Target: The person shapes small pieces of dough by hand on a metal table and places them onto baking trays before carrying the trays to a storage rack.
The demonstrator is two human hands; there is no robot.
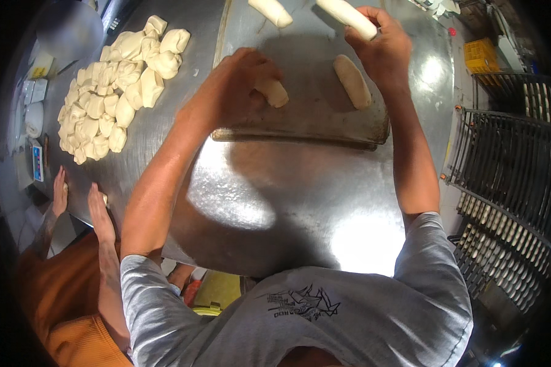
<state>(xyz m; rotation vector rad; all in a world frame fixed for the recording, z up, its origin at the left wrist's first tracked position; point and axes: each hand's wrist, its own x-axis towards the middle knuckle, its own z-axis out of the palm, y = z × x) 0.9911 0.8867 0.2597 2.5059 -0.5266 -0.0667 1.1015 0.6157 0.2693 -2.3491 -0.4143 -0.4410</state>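
My right hand (pixel 386 52) grips a pale dough roll (pixel 343 15) at the top, over the metal baking tray (pixel 300 128). My left hand (pixel 242 79) has its fingers curled at a shorter dough roll (pixel 270 92) low over the tray's left part, partly hiding it. Another roll (pixel 352 82) lies on the tray's right part, and one more (pixel 269 12) at its far part. A heap of cut dough pieces (pixel 113 92) sits on the steel table (pixel 251 196) to the left.
At lower left, a co-worker's two hands (pixel 98 208) press at the table edge. A scale (pixel 37 162) stands at the far left. Dark racks with rows of rolls (pixel 499 251) and a yellow crate (pixel 479 56) are at the right, beside the table. A yellow-green bin (pixel 217 287) is below the near edge.
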